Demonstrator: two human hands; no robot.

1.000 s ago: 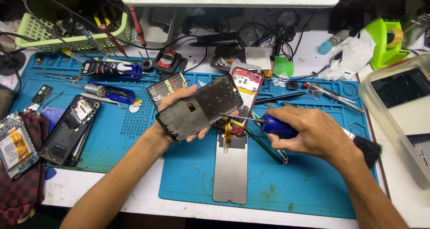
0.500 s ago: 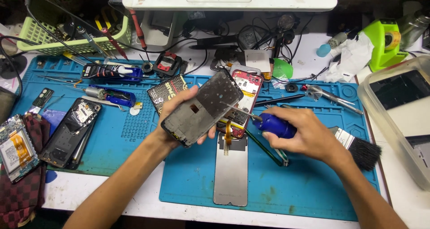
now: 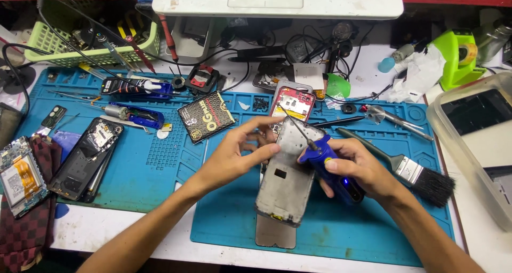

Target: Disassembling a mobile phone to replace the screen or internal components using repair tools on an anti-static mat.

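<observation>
Both hands grip: left (image 3: 234, 153) phone frame (image 3: 288, 177), right (image 3: 362, 169) screwdriver (image 3: 328, 163).

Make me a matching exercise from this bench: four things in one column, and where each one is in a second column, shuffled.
Things:
1. phone frame
2. blue screwdriver
3. brush
4. green basket

Places:
A. far left corner, behind the blue mat
B. lying on the mat, right of the right hand
C. gripped in the right hand
D. steadied by the left hand, mid-mat

Pairs: 1-D, 2-C, 3-B, 4-A
</observation>
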